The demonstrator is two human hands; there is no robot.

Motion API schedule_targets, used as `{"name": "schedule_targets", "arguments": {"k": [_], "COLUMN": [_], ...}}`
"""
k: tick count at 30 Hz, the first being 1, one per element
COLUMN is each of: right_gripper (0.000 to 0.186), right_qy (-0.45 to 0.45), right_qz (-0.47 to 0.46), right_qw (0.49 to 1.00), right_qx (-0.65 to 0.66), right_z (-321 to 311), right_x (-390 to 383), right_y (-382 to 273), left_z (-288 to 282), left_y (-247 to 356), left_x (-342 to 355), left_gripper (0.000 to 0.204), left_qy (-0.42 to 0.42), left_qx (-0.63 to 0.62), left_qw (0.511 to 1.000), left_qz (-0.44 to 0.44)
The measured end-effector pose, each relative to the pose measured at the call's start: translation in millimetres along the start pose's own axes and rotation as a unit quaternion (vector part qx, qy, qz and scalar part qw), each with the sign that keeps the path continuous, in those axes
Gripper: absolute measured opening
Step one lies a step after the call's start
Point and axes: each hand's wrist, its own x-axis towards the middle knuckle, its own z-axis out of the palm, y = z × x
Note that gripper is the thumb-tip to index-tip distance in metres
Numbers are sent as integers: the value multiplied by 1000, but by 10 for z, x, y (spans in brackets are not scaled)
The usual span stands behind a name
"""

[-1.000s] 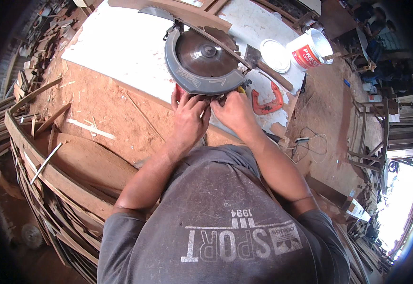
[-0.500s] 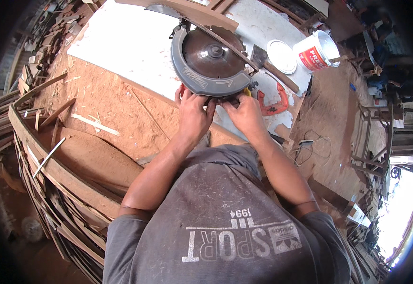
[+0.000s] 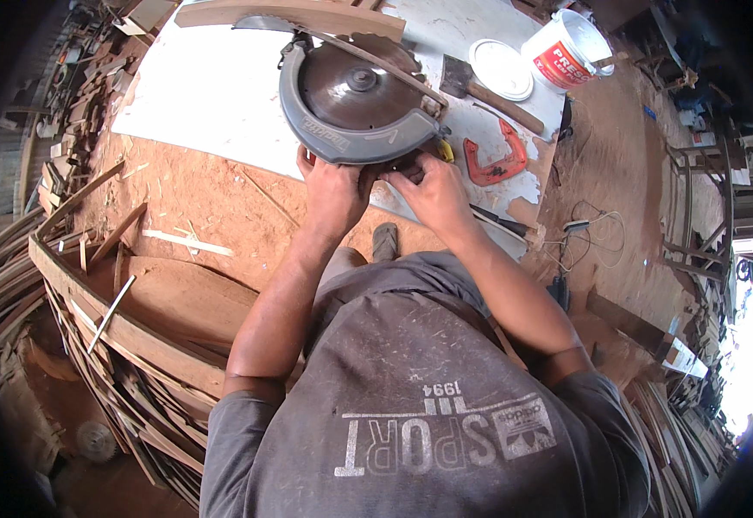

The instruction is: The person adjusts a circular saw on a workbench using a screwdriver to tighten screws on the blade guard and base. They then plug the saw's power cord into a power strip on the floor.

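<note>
While I looked on through the head camera, the circular saw (image 3: 355,114) sat at the near edge of the white tabletop (image 3: 199,95), its dark round blade (image 3: 332,86) face up within the grey guard (image 3: 329,138). The left hand (image 3: 336,195) and the right hand (image 3: 433,193) were close together at the saw's near side with bent fingers, their tips partly hidden beneath the guard, so I could not tell what they grasped. To the right I saw an orange clamp (image 3: 496,169), a mallet (image 3: 457,76), a white bucket (image 3: 547,41) and a round white lid (image 3: 501,68).
</note>
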Motion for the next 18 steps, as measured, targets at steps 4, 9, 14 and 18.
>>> {"name": "schedule_targets", "arguments": {"k": [4,9,14,18], "right_gripper": [36,31,31,31], "right_qy": [4,-24,-8,-4], "right_qz": [-27,-94,-209,-232], "right_qw": [1000,995,977,969], "right_qx": [13,9,-52,-87], "right_z": [-50,-80,-72,-79], "right_x": [14,60,129,146], "right_y": [-70,60,141,174], "left_z": [9,5,-7,-25], "left_y": [-4,-30,-31,-46], "left_x": [9,-4,-21,-29], "left_gripper": [39,35,31,31], "left_qy": [-15,7,18,25], "left_qx": [12,-18,-39,-53], "left_qw": [1000,1000,999,998], "left_qz": [-11,13,9,6]}}
